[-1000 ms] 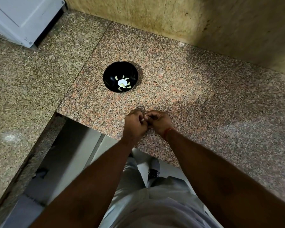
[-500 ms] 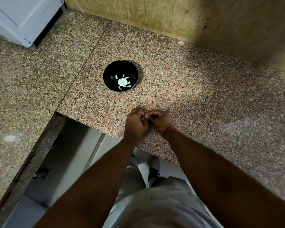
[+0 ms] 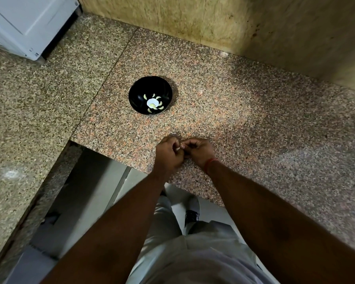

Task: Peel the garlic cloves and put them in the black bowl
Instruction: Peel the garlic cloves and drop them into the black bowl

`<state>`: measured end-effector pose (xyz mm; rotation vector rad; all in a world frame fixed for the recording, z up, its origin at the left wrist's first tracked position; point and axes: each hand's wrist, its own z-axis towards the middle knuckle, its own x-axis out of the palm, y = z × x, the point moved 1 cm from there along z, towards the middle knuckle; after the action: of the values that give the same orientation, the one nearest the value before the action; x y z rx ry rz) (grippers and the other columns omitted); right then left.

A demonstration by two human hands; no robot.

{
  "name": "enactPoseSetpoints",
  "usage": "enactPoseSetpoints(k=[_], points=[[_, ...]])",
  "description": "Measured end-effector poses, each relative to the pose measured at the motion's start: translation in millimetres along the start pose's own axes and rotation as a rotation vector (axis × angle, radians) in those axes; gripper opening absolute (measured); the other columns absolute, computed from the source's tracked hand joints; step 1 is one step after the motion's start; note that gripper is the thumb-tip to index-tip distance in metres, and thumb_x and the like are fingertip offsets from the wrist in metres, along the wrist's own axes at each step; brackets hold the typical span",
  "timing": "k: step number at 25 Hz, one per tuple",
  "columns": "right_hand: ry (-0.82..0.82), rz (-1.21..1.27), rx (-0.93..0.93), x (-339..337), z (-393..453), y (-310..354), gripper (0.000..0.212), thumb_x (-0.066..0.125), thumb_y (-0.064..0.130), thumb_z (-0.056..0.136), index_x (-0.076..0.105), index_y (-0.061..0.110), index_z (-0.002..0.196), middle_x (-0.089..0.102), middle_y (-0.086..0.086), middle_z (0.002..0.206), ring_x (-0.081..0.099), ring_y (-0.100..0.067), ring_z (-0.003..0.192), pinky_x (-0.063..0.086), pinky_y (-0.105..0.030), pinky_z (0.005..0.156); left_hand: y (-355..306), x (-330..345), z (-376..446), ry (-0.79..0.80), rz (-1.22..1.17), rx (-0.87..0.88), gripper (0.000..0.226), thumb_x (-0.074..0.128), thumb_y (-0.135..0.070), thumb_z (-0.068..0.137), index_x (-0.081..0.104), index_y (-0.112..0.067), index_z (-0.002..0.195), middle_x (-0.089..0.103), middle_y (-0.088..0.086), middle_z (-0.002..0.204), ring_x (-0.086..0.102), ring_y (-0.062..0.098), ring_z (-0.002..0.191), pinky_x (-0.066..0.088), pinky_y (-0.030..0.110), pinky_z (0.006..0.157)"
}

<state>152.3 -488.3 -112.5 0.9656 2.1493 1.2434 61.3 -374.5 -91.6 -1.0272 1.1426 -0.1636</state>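
A garlic clove (image 3: 178, 148) showed only as a pale sliver — pinched between the curled left hand (image 3: 168, 153) and right hand (image 3: 199, 150), near the black bowl (image 3: 150, 98).

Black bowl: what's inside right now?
Black bowl holds several pale peeled garlic cloves clustered at the bottom around a bright white patch. Exact count unclear; anything beneath the cluster is hidden.

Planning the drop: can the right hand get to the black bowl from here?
Probably yes. The right hand, pinching a garlic clove with the left hand, faces bare countertop up to the black bowl.
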Motion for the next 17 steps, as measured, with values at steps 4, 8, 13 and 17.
enactPoseSetpoints(k=[4, 8, 13, 17], points=[[-0.008, 0.007, -0.001, 1, -2, 2, 0.007, 0.073, 0.003, 0.091, 0.079, 0.007, 0.091, 0.077, -0.012, 0.091, 0.074, -0.026, 0.084, 0.064, -0.040, 0.076, -1, -3, -1, -0.010, -0.020, 0.006, 0.023, 0.072, -0.008, 0.085, 0.054, -0.013, 0.072, 0.052, 0.001, 0.071, 0.039, 0.002, 0.059, 0.029, 0.007, 0.054], [-0.018, 0.031, -0.003, 2, -3, 5, 0.007, 0.073, 0.001, 0.091, 0.078, 0.003, 0.094, 0.076, -0.017, 0.096, 0.073, -0.021, 0.081, 0.064, -0.038, 0.075, -6, -1, -5, -0.028, 0.079, 0.028, 0.018, 0.065, -0.014, 0.095, 0.061, -0.004, 0.080, 0.048, 0.002, 0.082, 0.039, 0.012, 0.063, 0.028, 0.012, 0.054], [-0.026, 0.007, 0.017, 0, -3, 4, 0.006, 0.073, 0.003, 0.090, 0.078, 0.005, 0.091, 0.077, -0.013, 0.094, 0.074, -0.032, 0.091, 0.064, -0.042, 0.081, -10, -3, 1, 0.028, 0.079, 0.013, 0.019, 0.066, -0.007, 0.085, 0.055, -0.006, 0.071, 0.046, 0.002, 0.075, 0.037, 0.009, 0.060, 0.031, 0.007, 0.055], [-0.039, -0.005, 0.024, 1, -4, 3, 0.006, 0.074, 0.003, 0.089, 0.079, 0.006, 0.092, 0.077, -0.012, 0.094, 0.074, -0.033, 0.093, 0.064, -0.045, 0.083, -3, -1, 0, 0.027, -0.008, -0.056, 0.027, 0.071, -0.008, 0.082, 0.049, -0.011, 0.067, 0.048, 0.003, 0.067, 0.039, 0.016, 0.059, 0.024, 0.020, 0.051]])
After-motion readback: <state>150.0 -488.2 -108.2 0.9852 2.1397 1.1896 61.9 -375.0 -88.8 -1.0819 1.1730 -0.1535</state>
